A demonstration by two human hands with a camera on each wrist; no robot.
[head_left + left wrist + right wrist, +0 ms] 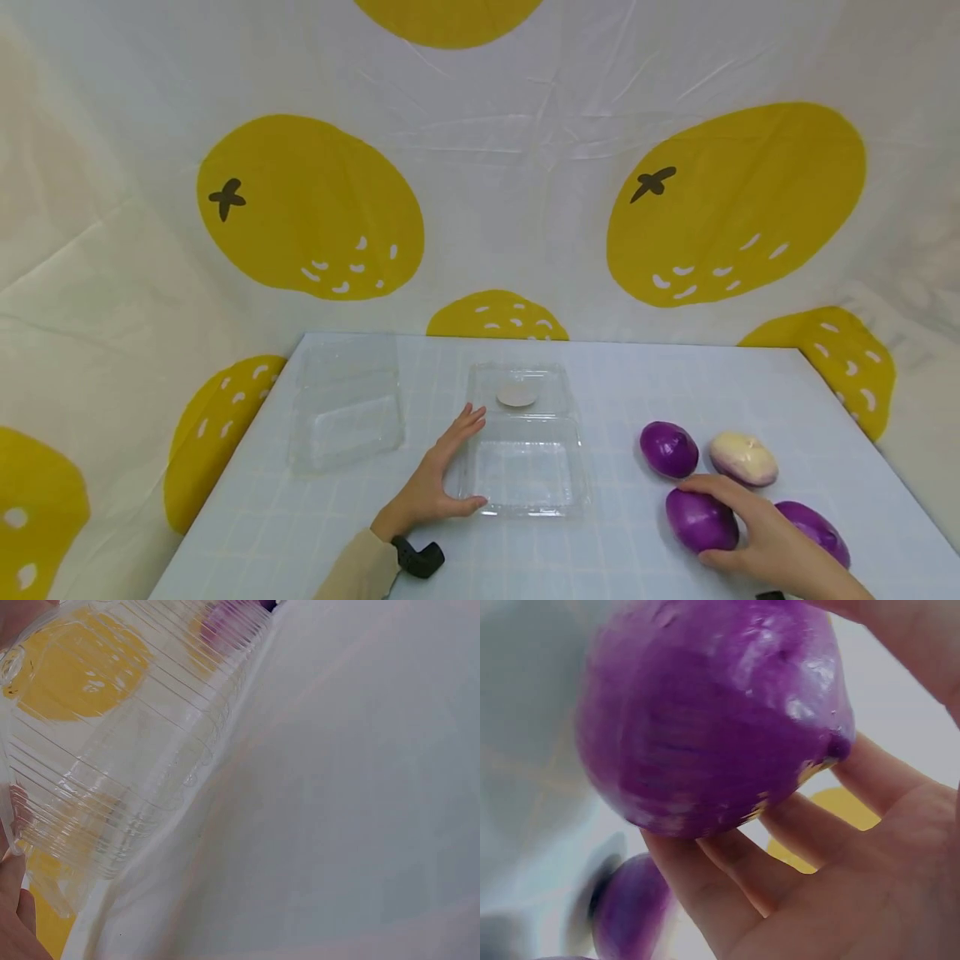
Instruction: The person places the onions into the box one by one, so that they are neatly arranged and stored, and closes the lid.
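At the left side of a clear hinged container, my left hand has its thumb by the front left corner and its fairly straight fingers by the hinge. The left wrist view shows the ribbed clear plastic close to the fingers. My right hand grips a purple onion, thumb on the near side and fingers on the far side. In the right wrist view the onion lies against the fingers of the hand.
Another clear hinged container lies open at the left. A second purple onion, a pale onion and a third purple onion lie around the right hand. A whitish round piece shows at the nearer container's lid.
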